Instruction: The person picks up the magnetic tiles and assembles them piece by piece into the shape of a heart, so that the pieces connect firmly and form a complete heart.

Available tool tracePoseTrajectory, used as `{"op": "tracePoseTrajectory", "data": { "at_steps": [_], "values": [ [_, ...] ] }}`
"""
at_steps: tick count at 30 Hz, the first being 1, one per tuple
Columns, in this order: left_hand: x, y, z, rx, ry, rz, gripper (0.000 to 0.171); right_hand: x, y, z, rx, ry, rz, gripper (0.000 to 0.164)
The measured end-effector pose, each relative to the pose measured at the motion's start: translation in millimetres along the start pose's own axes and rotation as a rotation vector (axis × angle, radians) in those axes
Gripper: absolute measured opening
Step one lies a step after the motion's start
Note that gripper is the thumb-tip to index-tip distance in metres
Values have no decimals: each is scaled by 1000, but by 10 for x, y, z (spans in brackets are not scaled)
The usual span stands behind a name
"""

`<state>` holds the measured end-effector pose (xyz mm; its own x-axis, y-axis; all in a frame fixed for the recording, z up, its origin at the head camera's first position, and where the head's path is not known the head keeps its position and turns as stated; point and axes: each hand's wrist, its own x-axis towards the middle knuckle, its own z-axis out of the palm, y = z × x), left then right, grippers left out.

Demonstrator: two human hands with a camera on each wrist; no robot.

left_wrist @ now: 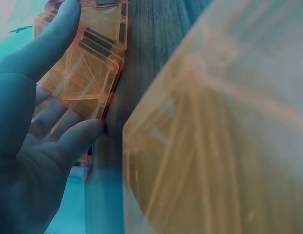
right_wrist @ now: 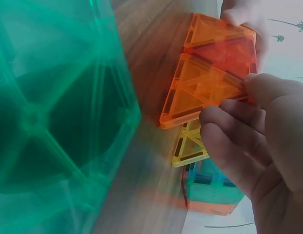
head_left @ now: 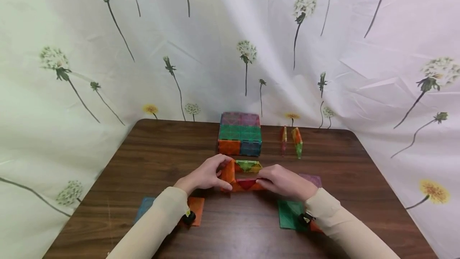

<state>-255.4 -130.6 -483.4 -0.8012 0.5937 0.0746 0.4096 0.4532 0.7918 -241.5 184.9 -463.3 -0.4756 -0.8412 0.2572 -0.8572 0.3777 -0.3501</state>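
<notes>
Closest to my head view, two cream sleeves [head_left: 154, 221] are spanning the near side of the dark wood table [head_left: 233, 235], a black wrist camera [head_left: 188, 217] showing beneath the left one. Under and beside that sleeve, a blue tile [head_left: 143, 208] and an orange tile [head_left: 198, 207] are lying flat. On the near right I'm seeing a green tile [head_left: 287, 214] and a red-orange tile [head_left: 316, 227], with a purple tile [head_left: 312, 180] lying farther back.

Between the hands, a frame of upright translucent tiles is standing mid-table. My left hand [head_left: 208, 174] is gripping its left wall, an orange panel [head_left: 228, 172], thumb on the near side and fingers behind. My right hand [head_left: 285, 181] is pinching an orange triangle [right_wrist: 197, 90] at the right of the near wall, just beside a red triangle [head_left: 247, 184]. A yellow-green wall [head_left: 248, 166] is forming the far side.

Beyond, a multicoloured box [head_left: 239, 133] is sitting near the far edge, and two narrow upright pieces [head_left: 297, 142] are standing to its right. Behind everything, a flower-printed cloth [head_left: 215, 71] is hanging.
</notes>
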Motion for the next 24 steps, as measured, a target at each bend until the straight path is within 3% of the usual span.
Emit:
{"op": "tracePoseTrajectory", "data": {
  "at_steps": [7,10,16,18,20,24],
  "values": [
    [-6,6,0,4,-12,14,86,-25,-60,1,-13,-11,46,11],
    [2,-1,3,12,-13,20,86,-95,-59,-90,-4,5,87,12],
    [27,-2,-10,8,-28,15,84,-433,170,-442,-93,148,184,8],
    [33,0,-15,12,-30,11,83,-585,276,-527,-148,158,218,5],
    [32,-1,-15,15,-34,6,83,-743,346,-590,-175,110,269,7],
    [22,-4,-10,14,-46,2,83,-1006,391,-654,-165,-75,385,20]
  ]
}}
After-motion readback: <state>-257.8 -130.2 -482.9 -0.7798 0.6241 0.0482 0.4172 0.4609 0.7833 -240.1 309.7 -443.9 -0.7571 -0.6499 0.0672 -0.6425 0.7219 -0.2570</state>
